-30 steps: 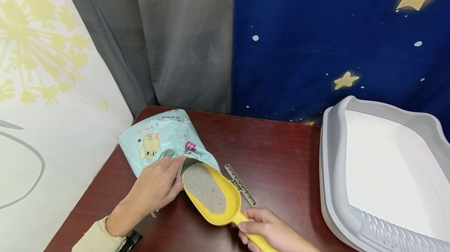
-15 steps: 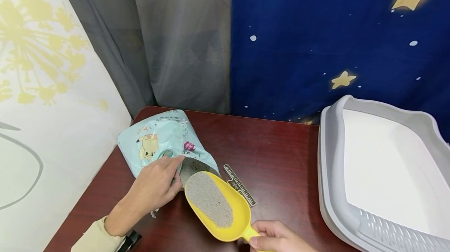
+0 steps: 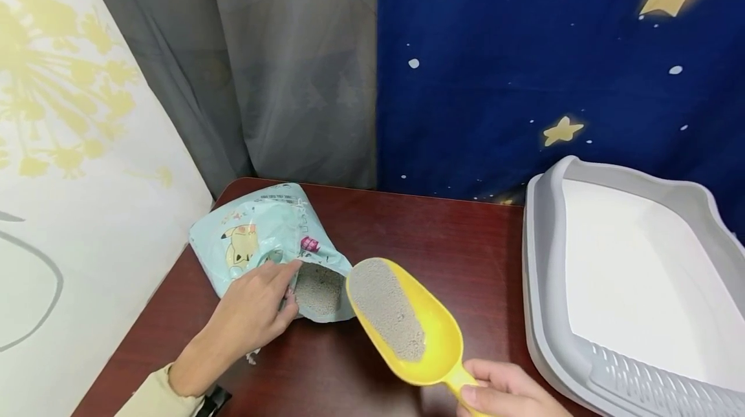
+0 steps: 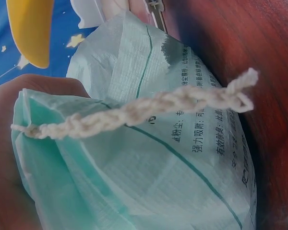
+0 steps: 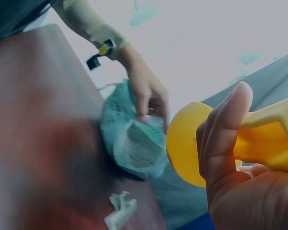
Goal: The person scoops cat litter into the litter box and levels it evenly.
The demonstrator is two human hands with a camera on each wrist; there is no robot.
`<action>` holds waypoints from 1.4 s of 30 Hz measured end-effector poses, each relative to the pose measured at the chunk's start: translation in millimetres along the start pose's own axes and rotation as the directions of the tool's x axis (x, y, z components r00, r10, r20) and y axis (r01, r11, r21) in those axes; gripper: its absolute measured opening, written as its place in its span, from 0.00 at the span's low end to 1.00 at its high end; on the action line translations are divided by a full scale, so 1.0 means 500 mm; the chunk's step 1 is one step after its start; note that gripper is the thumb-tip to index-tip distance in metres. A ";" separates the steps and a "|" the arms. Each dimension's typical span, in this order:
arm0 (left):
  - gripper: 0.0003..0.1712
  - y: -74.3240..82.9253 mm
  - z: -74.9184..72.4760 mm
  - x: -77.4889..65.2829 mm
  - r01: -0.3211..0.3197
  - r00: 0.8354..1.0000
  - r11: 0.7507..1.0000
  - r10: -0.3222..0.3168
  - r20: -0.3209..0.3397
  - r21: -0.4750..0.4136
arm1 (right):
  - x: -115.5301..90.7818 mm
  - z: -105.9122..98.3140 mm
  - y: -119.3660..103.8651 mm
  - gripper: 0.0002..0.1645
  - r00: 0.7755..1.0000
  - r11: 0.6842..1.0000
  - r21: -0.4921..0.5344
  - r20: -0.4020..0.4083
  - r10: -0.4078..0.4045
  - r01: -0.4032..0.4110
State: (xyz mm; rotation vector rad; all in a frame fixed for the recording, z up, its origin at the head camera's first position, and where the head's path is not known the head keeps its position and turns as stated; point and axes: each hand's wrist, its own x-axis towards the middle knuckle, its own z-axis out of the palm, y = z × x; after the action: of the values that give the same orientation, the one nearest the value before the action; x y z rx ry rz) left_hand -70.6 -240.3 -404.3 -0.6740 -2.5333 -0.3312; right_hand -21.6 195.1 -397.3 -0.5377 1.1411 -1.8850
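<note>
My right hand (image 3: 512, 390) grips the handle of a yellow scoop (image 3: 445, 333), which is heaped with grey cat litter (image 3: 387, 307). The scoop is held above the table, just right of the bag's mouth. My left hand (image 3: 253, 306) pinches the near edge of a light blue litter bag (image 3: 273, 223) that lies on its side. Its mouth stands wide, with more grey litter inside. In the left wrist view a braided white cord (image 4: 144, 109) hangs across the bag's folded edge. The right wrist view shows my thumb (image 5: 233, 108) pressed along the scoop's handle.
A grey and white litter box (image 3: 547, 275) stands at the right of the dark red table (image 3: 465, 236). Grey and starry blue curtains (image 3: 454, 81) hang behind, and a patterned white wall (image 3: 99, 223) borders the left. A small pale object (image 5: 120, 210) lies near the bag, blurred.
My right hand has drawn the loaded scoop out of the bag's mouth and moved it rightward. It now covers the small ruler-like piece. The left hand keeps its hold on the bag.
</note>
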 end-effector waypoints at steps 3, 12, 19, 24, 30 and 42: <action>0.28 0.001 0.001 0.002 -0.002 1.000 1.000 0.002 -0.005 -0.005 | -0.021 -0.009 -0.025 0.18 1.000 1.000 0.005 -0.015 -0.010 0.010; 0.26 0.003 0.002 -0.001 0.001 1.000 1.000 -0.001 -0.005 -0.010 | -0.086 -0.031 -0.130 0.21 0.949 0.969 0.145 -0.217 0.231 -0.202; 0.26 0.003 0.003 -0.005 0.005 1.000 1.000 -0.005 -0.019 -0.013 | -0.131 -0.089 -0.160 0.28 0.984 0.997 -0.045 -0.170 0.047 -0.056; 0.26 0.003 0.007 -0.003 -0.001 1.000 1.000 0.001 -0.027 -0.015 | -0.172 -0.121 -0.190 0.29 0.963 0.994 -0.073 -0.263 0.065 -0.087; 0.27 0.001 0.008 -0.007 0.012 1.000 1.000 -0.012 -0.015 -0.011 | -0.207 -0.146 -0.212 0.31 0.929 0.991 -0.057 -0.359 0.091 -0.118; 0.27 -0.002 0.011 -0.007 0.005 1.000 1.000 -0.005 -0.019 -0.011 | -0.282 -0.232 -0.241 0.34 0.915 0.997 -0.059 -0.398 -0.064 0.044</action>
State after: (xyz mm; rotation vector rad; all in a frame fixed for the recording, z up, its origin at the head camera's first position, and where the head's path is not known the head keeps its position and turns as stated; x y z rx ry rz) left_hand -70.8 -240.8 -411.1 -0.6664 -2.5175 -0.3522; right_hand -79.5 398.2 -340.8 -0.2104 1.4498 -2.0788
